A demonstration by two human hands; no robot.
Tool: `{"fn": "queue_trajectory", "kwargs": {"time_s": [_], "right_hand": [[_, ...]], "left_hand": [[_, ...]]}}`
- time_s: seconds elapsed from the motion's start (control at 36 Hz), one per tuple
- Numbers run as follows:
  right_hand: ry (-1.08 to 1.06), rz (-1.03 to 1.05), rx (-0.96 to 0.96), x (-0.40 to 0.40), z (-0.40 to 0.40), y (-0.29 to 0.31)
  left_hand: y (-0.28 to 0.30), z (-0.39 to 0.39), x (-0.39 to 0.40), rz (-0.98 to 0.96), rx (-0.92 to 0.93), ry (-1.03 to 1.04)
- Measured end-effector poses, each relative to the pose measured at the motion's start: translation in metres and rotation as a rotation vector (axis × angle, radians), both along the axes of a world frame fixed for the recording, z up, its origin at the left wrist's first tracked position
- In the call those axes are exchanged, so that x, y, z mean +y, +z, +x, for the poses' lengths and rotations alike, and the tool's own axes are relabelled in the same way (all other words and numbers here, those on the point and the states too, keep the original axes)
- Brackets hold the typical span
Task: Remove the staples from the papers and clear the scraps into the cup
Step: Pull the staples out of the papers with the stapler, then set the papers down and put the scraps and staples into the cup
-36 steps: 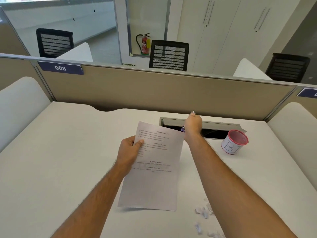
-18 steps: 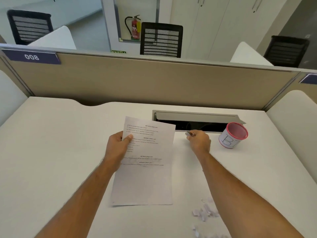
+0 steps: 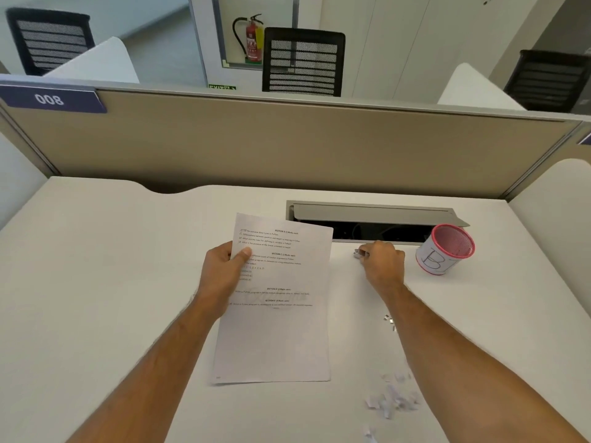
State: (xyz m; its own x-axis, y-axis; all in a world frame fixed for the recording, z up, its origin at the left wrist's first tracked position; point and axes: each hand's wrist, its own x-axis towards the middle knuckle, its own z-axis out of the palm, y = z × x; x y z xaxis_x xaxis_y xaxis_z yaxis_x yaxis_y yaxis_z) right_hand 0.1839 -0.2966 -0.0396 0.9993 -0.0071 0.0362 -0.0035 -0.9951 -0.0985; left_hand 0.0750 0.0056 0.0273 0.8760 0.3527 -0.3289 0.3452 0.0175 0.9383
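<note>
My left hand (image 3: 225,273) grips the printed papers (image 3: 278,314) by their left edge, holding them over the white desk (image 3: 96,298). My right hand (image 3: 382,263) rests on the desk to the right of the papers, closed on a small metal staple remover (image 3: 358,253) whose tip sticks out to the left. A pink mesh cup (image 3: 444,249) with a white label stands just right of that hand. Small metal staples (image 3: 389,321) lie by my right forearm. Torn paper scraps (image 3: 391,401) are scattered near the front right.
An open cable tray (image 3: 367,223) with a raised grey lid sits in the desk behind my right hand and the cup. A beige partition (image 3: 287,145) closes off the back. White side dividers stand at both ends of the desk.
My right hand has come down from the top right corner of the papers to the desk beside the cup. The papers stay in my left hand.
</note>
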Motion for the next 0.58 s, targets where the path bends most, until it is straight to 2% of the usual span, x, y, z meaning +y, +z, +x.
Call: {"fn": "queue_trajectory", "kwargs": {"time_s": [0.22,0.28,0.42,0.58], "right_hand": [[-0.009,-0.061,0.03,-0.002,0.001,0.002],[-0.022,-0.012,0.043,0.002,0.001,0.005],[-0.08,0.34,-0.085,0.039,-0.007,0.038],[0.047,0.933,-0.2,0.113,-0.057,0.119]], "left_hand": [[0.008,-0.001,-0.004,0.0,-0.019,-0.015],[0.012,-0.002,-0.006,0.034,-0.053,-0.031],[0.019,-0.003,-0.016,0.195,-0.167,-0.042],[0.039,-0.01,-0.043,0.39,-0.3,-0.029]]}}
